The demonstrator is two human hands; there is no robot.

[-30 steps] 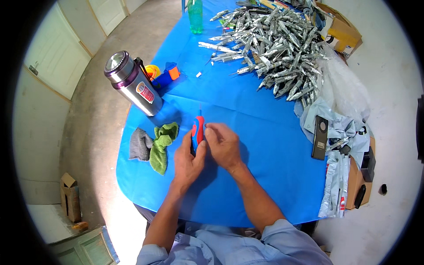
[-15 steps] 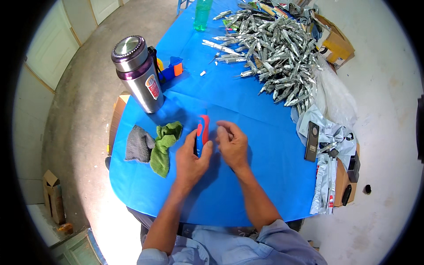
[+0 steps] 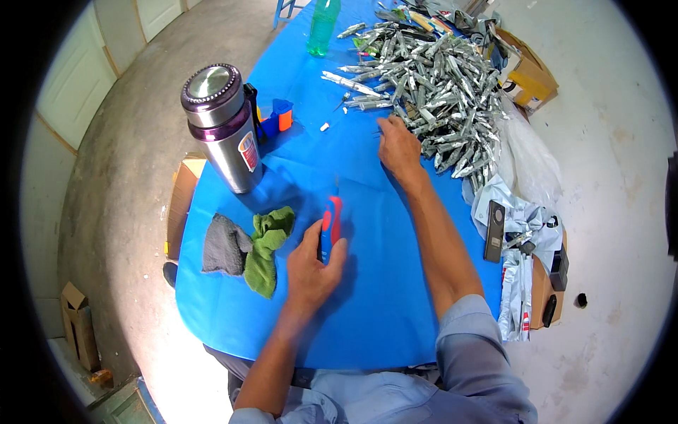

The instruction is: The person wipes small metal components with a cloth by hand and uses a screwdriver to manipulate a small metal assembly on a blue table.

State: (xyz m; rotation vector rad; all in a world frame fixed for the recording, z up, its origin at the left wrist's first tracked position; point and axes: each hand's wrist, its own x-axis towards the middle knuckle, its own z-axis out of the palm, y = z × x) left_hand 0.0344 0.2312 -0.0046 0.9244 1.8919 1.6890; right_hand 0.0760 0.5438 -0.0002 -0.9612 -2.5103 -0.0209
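Red-and-blue tool (image 3: 334, 220), held in the closed left hand (image 3: 316, 272) over the near half of the blue tablecloth (image 3: 381, 304), its slender tip pointing away from the person. The right hand (image 3: 400, 148) reaches to the near edge of the heap of silvery wrapped pieces (image 3: 452, 92), fingers bent; whether they grasp one cannot be told. Left of the tool lie a green cloth (image 3: 263, 258) and a gray cloth (image 3: 224, 245), touching; beyond them stands a steel flask (image 3: 233, 159).
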